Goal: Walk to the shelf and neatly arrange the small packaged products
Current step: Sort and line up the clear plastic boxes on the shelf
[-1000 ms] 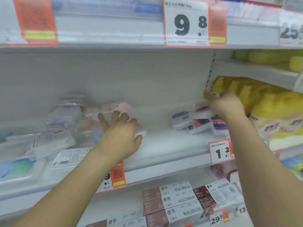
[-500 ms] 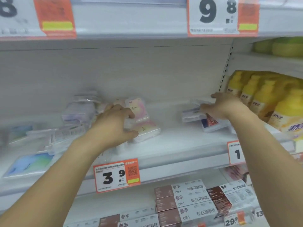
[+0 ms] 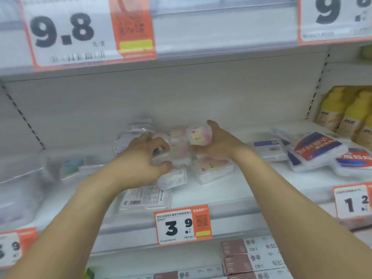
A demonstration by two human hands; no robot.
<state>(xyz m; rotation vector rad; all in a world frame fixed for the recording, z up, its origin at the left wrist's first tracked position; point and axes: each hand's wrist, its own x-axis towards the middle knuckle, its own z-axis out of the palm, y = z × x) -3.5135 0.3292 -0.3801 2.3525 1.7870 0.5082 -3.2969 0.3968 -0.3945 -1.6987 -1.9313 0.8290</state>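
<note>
1. Shelf [image 3: 231, 190]: white store shelf, mid-level, with a white back panel behind it.
2. Pink packs [image 3: 181, 152]: cluster of small clear-wrapped packs with pink print, at the middle of the shelf toward the far side; some stacked, some tilted.
3. Right hand [image 3: 217, 143]: fingers and thumb closed around one small pink pack [image 3: 199, 135], held upright at the top right of the cluster, clear of the shelf surface.
4. Left hand [image 3: 145, 158]: fingers curled over a clear pack at the left of the cluster; whether it truly grips it cannot be told.
5. Flat pack [image 3: 145, 198]: lies label-up with a barcode showing, near the front edge, just below the left hand.
6. Blue-and-red packs [image 3: 318, 152]: loose pile on the right of the shelf, well apart from the pink cluster.
7. Yellow bottles [image 3: 346, 111]: far right, neighbouring bay.
8. Price tag [image 3: 183, 226]: orange and white, reads 3.9, on the front rail.
9. Brown boxes [image 3: 251, 256]: stacked on the shelf beneath.
</note>
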